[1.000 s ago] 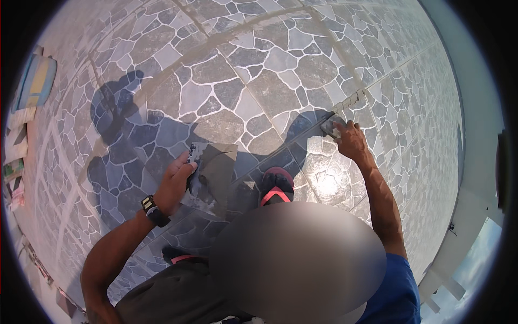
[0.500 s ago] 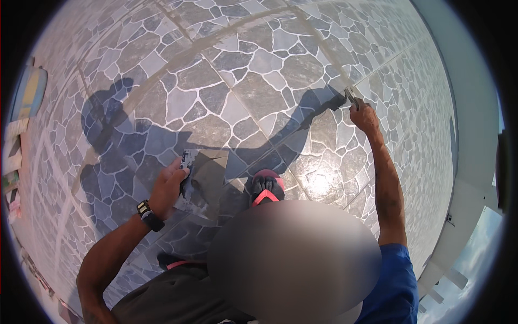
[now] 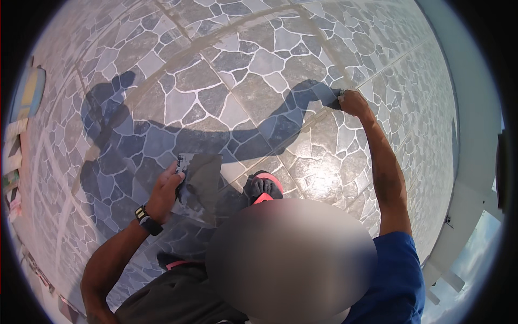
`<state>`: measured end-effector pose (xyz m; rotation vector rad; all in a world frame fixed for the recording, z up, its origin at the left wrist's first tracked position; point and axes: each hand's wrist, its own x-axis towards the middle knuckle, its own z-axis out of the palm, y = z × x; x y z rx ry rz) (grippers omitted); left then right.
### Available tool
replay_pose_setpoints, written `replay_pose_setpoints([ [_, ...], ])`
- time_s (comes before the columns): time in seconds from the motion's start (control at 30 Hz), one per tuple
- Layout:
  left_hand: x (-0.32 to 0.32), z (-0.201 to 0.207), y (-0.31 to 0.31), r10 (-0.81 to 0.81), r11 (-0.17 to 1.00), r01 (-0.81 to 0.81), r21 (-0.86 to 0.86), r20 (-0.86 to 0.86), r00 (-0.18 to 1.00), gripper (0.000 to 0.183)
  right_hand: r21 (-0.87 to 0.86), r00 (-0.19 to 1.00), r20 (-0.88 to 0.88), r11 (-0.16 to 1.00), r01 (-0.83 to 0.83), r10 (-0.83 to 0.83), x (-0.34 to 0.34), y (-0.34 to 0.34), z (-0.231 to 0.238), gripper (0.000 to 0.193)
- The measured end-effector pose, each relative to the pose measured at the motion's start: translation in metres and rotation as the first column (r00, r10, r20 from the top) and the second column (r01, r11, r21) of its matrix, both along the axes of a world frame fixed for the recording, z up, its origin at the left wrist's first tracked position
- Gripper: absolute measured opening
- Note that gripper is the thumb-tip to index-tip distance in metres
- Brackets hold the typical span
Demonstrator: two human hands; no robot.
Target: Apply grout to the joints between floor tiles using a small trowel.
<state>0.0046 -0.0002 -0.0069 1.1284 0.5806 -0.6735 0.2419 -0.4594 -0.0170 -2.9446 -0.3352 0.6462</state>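
My left hand (image 3: pixel 164 197) grips the near edge of a flat rectangular plate (image 3: pixel 200 183) with grey paste spread over it. The plate is held level above the floor, left of my foot. Out to the right, my outstretched right hand (image 3: pixel 353 102) is closed around a small flat-bladed scraper (image 3: pixel 341 96), mostly hidden by the fingers. Its end is at the floor tiles, near where joints between the tiles meet. A tan strip of paste (image 3: pixel 313 121) lies along the joint to the lower left of that hand.
Stone-patterned floor tiles (image 3: pixel 248 92) with wide grey-tan joints spread all around. My foot in a pink-and-black sandal (image 3: pixel 264 186) rests between the hands. A pale wall (image 3: pixel 458 108) runs along the right. Blue and yellow objects (image 3: pixel 29 94) stand at the far left edge.
My right hand has moved slightly left and turned, bringing the scraper lower along the joint. The left hand and plate have shifted slightly left and nearer.
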Motion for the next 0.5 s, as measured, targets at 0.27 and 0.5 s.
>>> replay_pose_setpoints([
  [0.27,0.017,0.007,-0.008,-0.138,0.982,0.130,0.135,0.054,0.989,0.038,0.071,0.980,-0.169,0.993,-0.089,0.100,-0.103,0.095,-0.032,0.032],
  [0.5,0.007,0.005,-0.006,-0.176,0.976,0.168,0.135,0.049,0.983,0.035,0.277,0.914,-0.321,0.898,0.342,-0.249,-0.086,0.005,0.026,0.041],
])
